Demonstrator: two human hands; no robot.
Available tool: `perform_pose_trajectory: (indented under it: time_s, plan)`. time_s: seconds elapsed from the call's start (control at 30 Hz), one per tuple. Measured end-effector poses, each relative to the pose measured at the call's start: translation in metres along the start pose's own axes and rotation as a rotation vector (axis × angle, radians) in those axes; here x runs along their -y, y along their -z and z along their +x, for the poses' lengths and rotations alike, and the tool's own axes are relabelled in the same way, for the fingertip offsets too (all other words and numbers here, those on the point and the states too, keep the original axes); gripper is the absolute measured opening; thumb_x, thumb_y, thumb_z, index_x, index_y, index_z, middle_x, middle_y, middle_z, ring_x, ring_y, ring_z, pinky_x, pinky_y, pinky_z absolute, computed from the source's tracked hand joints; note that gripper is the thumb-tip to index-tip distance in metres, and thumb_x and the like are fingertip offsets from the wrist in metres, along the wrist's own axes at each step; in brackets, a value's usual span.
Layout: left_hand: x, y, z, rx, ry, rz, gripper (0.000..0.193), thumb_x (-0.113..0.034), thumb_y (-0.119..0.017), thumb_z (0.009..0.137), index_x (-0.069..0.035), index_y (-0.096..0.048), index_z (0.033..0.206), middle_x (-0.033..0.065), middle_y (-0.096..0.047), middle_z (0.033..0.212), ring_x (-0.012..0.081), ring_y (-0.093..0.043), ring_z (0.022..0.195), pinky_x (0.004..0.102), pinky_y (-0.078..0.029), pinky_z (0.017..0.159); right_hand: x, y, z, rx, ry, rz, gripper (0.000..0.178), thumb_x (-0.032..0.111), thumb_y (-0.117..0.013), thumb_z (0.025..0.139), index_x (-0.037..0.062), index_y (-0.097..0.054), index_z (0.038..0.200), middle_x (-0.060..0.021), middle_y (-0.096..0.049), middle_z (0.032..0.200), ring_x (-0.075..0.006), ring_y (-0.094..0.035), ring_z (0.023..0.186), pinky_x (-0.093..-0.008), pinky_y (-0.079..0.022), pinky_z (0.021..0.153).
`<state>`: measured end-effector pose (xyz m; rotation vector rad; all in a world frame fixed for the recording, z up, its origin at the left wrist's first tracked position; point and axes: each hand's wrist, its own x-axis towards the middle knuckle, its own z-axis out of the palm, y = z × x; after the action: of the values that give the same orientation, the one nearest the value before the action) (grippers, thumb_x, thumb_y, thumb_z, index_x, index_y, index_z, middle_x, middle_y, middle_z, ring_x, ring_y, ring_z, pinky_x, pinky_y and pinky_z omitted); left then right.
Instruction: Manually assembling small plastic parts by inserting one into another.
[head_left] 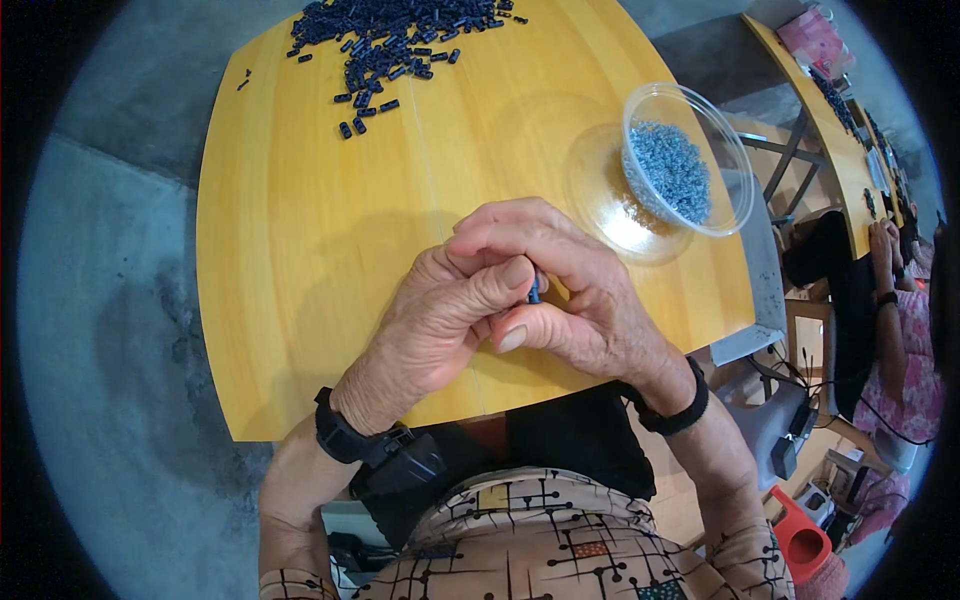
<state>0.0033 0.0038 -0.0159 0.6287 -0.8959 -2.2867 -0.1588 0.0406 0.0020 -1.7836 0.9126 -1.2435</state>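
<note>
My left hand (445, 310) and my right hand (572, 290) meet over the near middle of the yellow table, fingers curled in against each other. Between the thumbs a bit of a small dark blue plastic piece (535, 290) shows; the rest of it is hidden by the fingers. Both hands are closed around it. To the right stands a clear round plastic tub (735, 165) with many small silvery metal parts (668, 170) in it. At the far edge lies a heap of small dark blue plastic pieces (385, 30), some strayed toward me.
The wooden table top (300, 240) has a few tiny dark bits (244, 80) at its far left. On the right, another person (895, 330) sits at a second table (830, 140) with dark pieces on it. A red plastic item (802, 540) and cables lie low at right.
</note>
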Motion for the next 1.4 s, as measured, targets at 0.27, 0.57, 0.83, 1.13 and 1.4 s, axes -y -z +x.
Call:
perform_pose_trajectory:
  time_s: [0.27, 0.57, 0.83, 1.13, 1.4]
  plan:
    - [-0.003, -0.004, -0.001, 0.081, 0.03, -0.077, 0.022, -0.025, -0.069, 0.084, -0.005, -0.064, 0.092, -0.0004, -0.062, 0.083, 0.0062, -0.057, 0.076, 0.0195, -0.045, 0.063, 0.001, -0.006, -0.003, -0.083, -0.004, 0.107, 0.045, 0.032, -0.07, 0.079, 0.0009, -0.057, 0.109, -0.0128, -0.058, 0.109, -0.026, -0.054, 0.103, -0.0341, -0.043, 0.088]
    - [-0.011, -0.012, 0.002, 0.172, -0.051, 0.004, 0.026, -0.027, -0.069, 0.083, -0.005, -0.064, 0.096, -0.001, -0.059, 0.086, 0.0067, -0.053, 0.076, 0.0185, -0.042, 0.065, 0.005, -0.006, 0.0, -0.107, 0.024, 0.076, 0.041, 0.033, -0.068, 0.081, 0.0021, -0.059, 0.105, -0.0121, -0.061, 0.104, -0.0266, -0.058, 0.099, -0.0348, -0.045, 0.085]
    - [-0.012, -0.015, -0.005, 0.1, 0.014, -0.006, 0.029, -0.032, -0.072, 0.079, -0.006, -0.062, 0.088, -0.0014, -0.055, 0.084, 0.0069, -0.051, 0.077, 0.0204, -0.042, 0.067, 0.01, -0.021, 0.0, -0.186, 0.025, 0.027, 0.039, 0.037, -0.059, 0.086, 0.0009, -0.057, 0.101, -0.0145, -0.06, 0.102, -0.0292, -0.059, 0.096, -0.0361, -0.045, 0.085]
    - [-0.007, -0.012, -0.009, 0.006, 0.115, -0.227, 0.019, -0.026, -0.072, 0.08, -0.011, -0.061, 0.082, -0.0044, -0.057, 0.077, 0.0044, -0.05, 0.065, 0.0201, -0.038, 0.048, 0.013, -0.036, 0.002, -0.317, -0.165, 0.123, 0.041, 0.04, -0.055, 0.089, -0.001, -0.058, 0.094, -0.0148, -0.062, 0.094, -0.027, -0.06, 0.088, -0.0339, -0.048, 0.079]
    - [-0.004, -0.007, -0.012, 0.061, 0.102, -0.309, 0.018, -0.025, -0.066, 0.086, -0.009, -0.061, 0.093, -0.0028, -0.057, 0.081, 0.0047, -0.051, 0.067, 0.0192, -0.039, 0.052, 0.018, -0.043, 0.003, -0.375, -0.294, 0.282, 0.032, 0.03, -0.058, 0.087, -0.002, -0.06, 0.092, -0.0138, -0.062, 0.092, -0.0229, -0.06, 0.086, -0.0309, -0.047, 0.077]
